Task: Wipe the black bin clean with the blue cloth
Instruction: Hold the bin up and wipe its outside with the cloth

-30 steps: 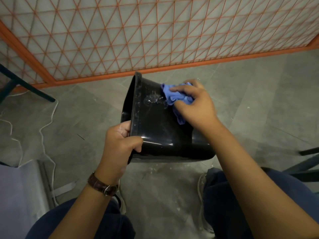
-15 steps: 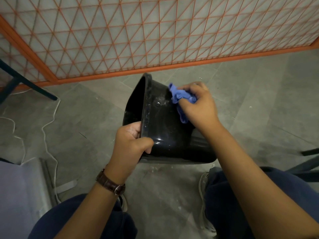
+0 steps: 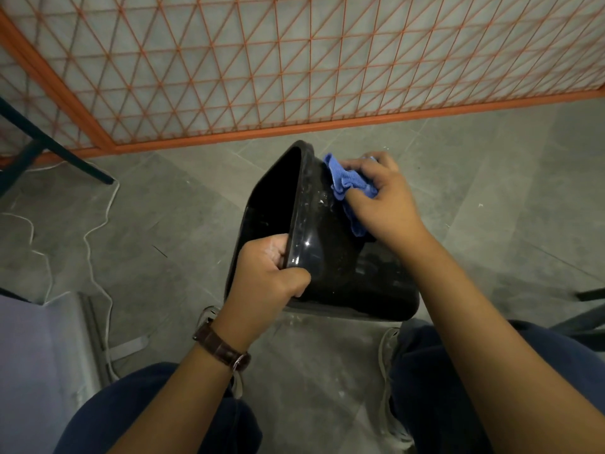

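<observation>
A glossy black bin (image 3: 330,253) is held tipped on its side above the floor, its mouth facing left. My left hand (image 3: 266,278) grips the near rim, fingers inside and thumb on the outer wall. My right hand (image 3: 381,198) holds a bunched blue cloth (image 3: 348,186) and presses it against the bin's outer wall near the far rim. White specks and smears show on the wall beside the cloth. Part of the cloth is hidden under my fingers.
Grey tiled floor (image 3: 163,231) lies below. An orange lattice screen (image 3: 294,67) stands behind the bin. A white cable (image 3: 95,231) trails at left near a dark furniture leg (image 3: 55,149). My knees and shoes are at the bottom; dark metal legs (image 3: 586,309) sit at right.
The bin has turned so more of its open mouth shows. My right hand with the cloth slid along the outer wall toward the far rim. My left hand kept its grip.
</observation>
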Action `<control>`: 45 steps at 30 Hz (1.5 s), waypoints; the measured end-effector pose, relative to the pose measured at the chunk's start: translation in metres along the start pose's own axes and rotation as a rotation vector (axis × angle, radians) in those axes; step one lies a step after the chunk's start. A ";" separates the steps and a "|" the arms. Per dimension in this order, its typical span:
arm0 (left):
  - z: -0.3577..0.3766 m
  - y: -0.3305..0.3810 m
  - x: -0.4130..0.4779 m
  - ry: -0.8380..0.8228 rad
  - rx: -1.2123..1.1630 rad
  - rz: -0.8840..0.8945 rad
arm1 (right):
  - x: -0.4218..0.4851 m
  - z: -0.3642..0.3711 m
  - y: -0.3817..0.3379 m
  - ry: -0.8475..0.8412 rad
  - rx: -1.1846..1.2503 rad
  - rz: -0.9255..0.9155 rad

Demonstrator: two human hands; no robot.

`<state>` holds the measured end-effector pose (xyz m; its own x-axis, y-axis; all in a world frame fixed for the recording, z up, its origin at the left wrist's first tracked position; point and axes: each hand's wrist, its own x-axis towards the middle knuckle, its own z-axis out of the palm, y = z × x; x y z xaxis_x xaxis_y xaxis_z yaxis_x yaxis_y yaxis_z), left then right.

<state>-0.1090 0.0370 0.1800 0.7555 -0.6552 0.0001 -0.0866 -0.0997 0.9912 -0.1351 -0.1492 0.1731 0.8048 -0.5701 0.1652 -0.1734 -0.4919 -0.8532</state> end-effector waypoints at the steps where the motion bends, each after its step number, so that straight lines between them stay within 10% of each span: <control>1: 0.002 0.000 -0.001 -0.007 -0.002 0.001 | -0.001 0.001 -0.001 -0.021 -0.052 -0.037; 11: -0.004 -0.001 0.003 0.059 0.019 0.006 | -0.007 0.003 -0.008 -0.132 0.265 -0.109; 45: -0.050 0.001 0.018 0.237 -0.238 -0.264 | -0.034 -0.011 -0.016 -0.627 -0.236 -0.451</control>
<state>-0.0629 0.0620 0.1879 0.8623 -0.4372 -0.2554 0.2617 -0.0471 0.9640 -0.1658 -0.1296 0.1865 0.9825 0.1573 0.1000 0.1848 -0.7525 -0.6322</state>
